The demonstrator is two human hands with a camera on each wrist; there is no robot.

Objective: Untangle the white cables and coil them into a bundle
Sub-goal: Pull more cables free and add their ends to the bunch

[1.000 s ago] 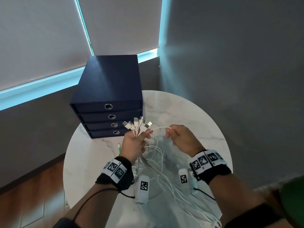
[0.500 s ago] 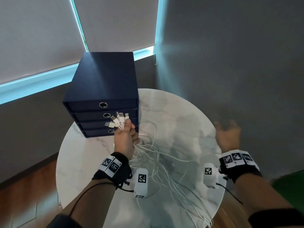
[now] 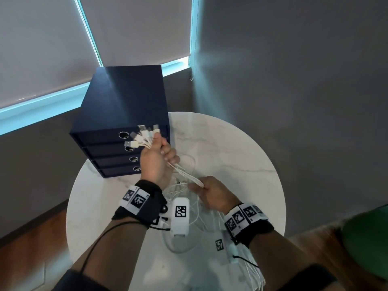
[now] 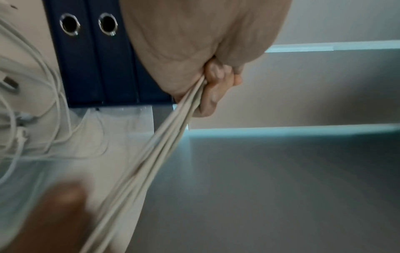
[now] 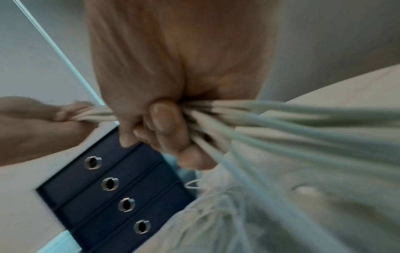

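Observation:
My left hand (image 3: 156, 159) grips a bunch of white cables (image 3: 186, 175) near their USB plugs (image 3: 142, 136), which fan out above the fist in front of the drawer box. The bunch runs taut down to my right hand (image 3: 206, 191), which grips the same strands a short way along. In the left wrist view the cables (image 4: 160, 147) leave the left hand (image 4: 214, 80) as one tight bundle. The right wrist view shows the right hand (image 5: 164, 123) curled round the cables (image 5: 249, 116), which spread out blurred behind it. Loose loops (image 3: 189, 219) lie on the table under both wrists.
A dark blue box (image 3: 123, 122) with several drawers stands at the back left of the round white marble table (image 3: 241, 154). Cable ends trail off the table's near right edge (image 3: 258, 278). Grey walls and window blinds stand behind; wooden floor lies below.
My right hand, out at the table's right side half a second ago, has come back in and taken hold of the bunch just below the left hand. The left hand has risen slightly.

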